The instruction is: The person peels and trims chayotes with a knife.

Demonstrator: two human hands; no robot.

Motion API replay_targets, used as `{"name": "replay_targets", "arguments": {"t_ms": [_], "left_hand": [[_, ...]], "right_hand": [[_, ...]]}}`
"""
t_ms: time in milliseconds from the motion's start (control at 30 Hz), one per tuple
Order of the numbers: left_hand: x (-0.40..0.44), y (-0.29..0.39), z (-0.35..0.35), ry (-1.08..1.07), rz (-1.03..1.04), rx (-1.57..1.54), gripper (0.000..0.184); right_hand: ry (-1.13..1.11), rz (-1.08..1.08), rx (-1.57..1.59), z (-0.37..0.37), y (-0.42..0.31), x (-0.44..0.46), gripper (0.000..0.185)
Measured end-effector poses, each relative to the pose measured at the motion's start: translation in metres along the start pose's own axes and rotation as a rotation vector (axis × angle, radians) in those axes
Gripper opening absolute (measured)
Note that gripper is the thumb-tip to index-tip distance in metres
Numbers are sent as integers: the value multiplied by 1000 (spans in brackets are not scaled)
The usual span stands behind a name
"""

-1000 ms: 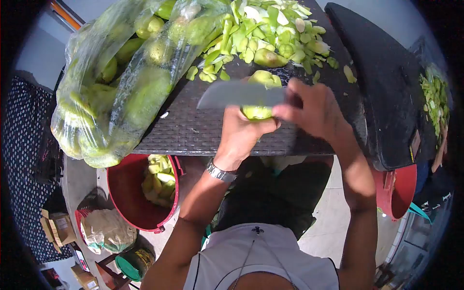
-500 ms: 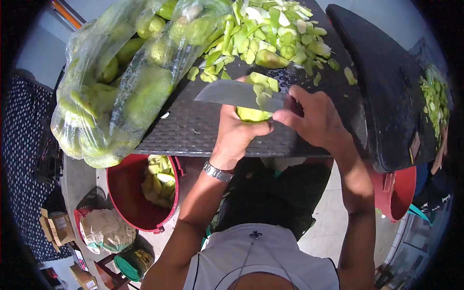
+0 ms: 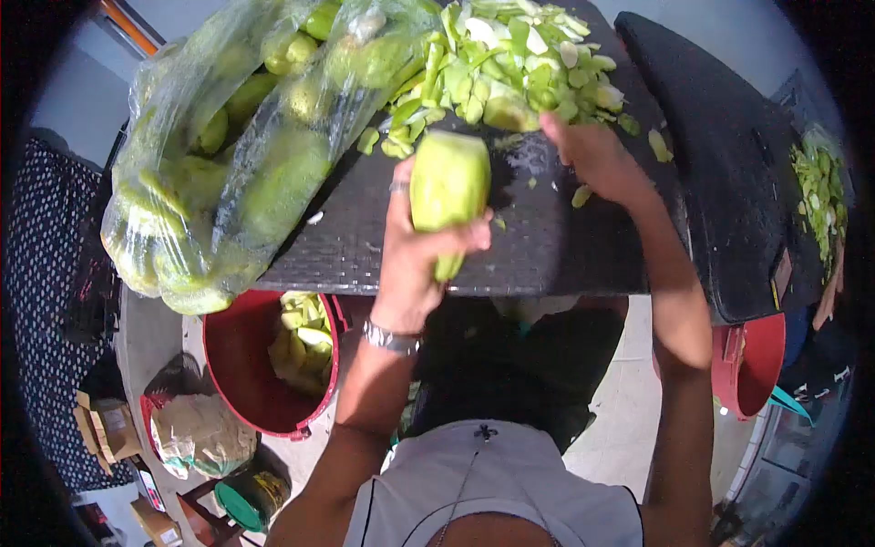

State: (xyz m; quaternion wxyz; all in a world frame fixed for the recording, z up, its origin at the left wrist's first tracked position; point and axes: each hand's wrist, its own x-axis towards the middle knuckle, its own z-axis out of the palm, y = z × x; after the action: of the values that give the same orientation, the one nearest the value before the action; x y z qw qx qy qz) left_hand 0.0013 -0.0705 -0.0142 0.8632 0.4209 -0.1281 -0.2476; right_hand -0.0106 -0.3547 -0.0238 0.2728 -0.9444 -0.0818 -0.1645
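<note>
My left hand (image 3: 419, 246) is wrapped around a peeled pale-green fruit (image 3: 448, 182), held upright above the dark woven tabletop (image 3: 346, 246). Its top end is cut flat, and a narrower part shows below my thumb. Farther right, my right hand (image 3: 597, 159) is closed beside the heap of peelings (image 3: 547, 64), apart from the fruit. It appears to keep the knife, whose blade is edge-on or hidden in this view. A browned piece of fruit (image 3: 507, 113) lies at the near edge of the heap, close to my right fingertips.
A clear plastic bag (image 3: 264, 201) full of green fruit covers the table's left side. Below the table edge, a red bucket (image 3: 228, 365) holds pale cut pieces (image 3: 305, 342). A black chair or panel (image 3: 720, 137) and another red bucket (image 3: 761, 369) stand at right.
The knife blade, plainly visible over the fruit before, has left it. My right hand moved up and away toward the peelings; my left hand shifted left and turned the fruit upright.
</note>
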Motion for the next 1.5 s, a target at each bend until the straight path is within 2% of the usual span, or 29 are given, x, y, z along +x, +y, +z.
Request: {"name": "replay_targets", "arguments": {"t_ms": [67,133,167,200,267,333,433,467,500,567,633,667,700,767,833,900,967,1000,1100,1167,1233,1333,1367,1433,1500], "left_hand": [[10,4,-9,-26,-176,-133,55],[22,4,-20,-89,-259,-183,59],[26,3,-23,-119,-303,-210,62],[23,2,-22,-75,-223,-112,68],[20,7,0,-53,67,-486,68],[14,7,3,8,74,-646,73],[16,1,-11,101,-311,-565,90],[16,-11,-10,90,-335,-542,90],[15,-15,-1,21,-364,-612,88],[13,-17,10,11,-466,-701,63],[20,-17,23,-80,-195,-737,63],[26,-9,29,59,-40,-851,64],[25,-3,21,-216,-20,-798,68],[31,5,7,-341,-196,-609,68],[45,4,-19,-426,-452,-895,68],[48,3,-29,-415,-473,-876,67],[44,3,-24,-322,-264,-560,67],[37,11,-7,-149,-152,-408,66],[37,9,-8,-289,-222,-668,63],[45,-8,-28,-386,-422,-653,62],[40,-9,-23,-298,-409,-738,63],[39,10,-13,-286,-381,-545,63],[49,9,-26,-387,-397,-624,65],[61,-2,-31,-356,-369,-584,70],[68,-13,-17,-200,-417,-575,74]], "right_hand": [[-21,213,146,-5,-19,-1,61],[-105,697,255,-22,-61,5,72],[-141,671,236,-26,-66,3,58],[-185,650,219,-28,-68,-1,47],[-170,596,196,-26,-67,-10,48],[-85,571,216,-21,-59,-25,63],[-22,633,351,-20,-55,-31,74],[8,655,419,-19,-56,-32,75],[57,673,512,-14,-65,-36,74],[90,714,615,-8,-75,-48,73],[75,726,643,-12,-80,-51,73],[104,747,647,-14,-82,-53,72],[133,773,650,-17,-85,-56,72],[150,778,632,-25,-83,-58,71],[119,758,610,-26,-77,-63,71],[149,734,653,-20,-82,-61,70],[153,702,645,-14,-83,-63,69],[140,675,620,-12,-83,-65,69],[120,650,596,-11,-92,-65,68],[139,652,620,-15,-97,-63,68],[157,679,684,-14,-100,-66,68],[151,753,724,-17,-101,-70,67],[152,738,741,-16,-98,-72,67],[163,694,773,-14,-94,-76,67],[163,682,756,-13,-96,-72,67]]}}
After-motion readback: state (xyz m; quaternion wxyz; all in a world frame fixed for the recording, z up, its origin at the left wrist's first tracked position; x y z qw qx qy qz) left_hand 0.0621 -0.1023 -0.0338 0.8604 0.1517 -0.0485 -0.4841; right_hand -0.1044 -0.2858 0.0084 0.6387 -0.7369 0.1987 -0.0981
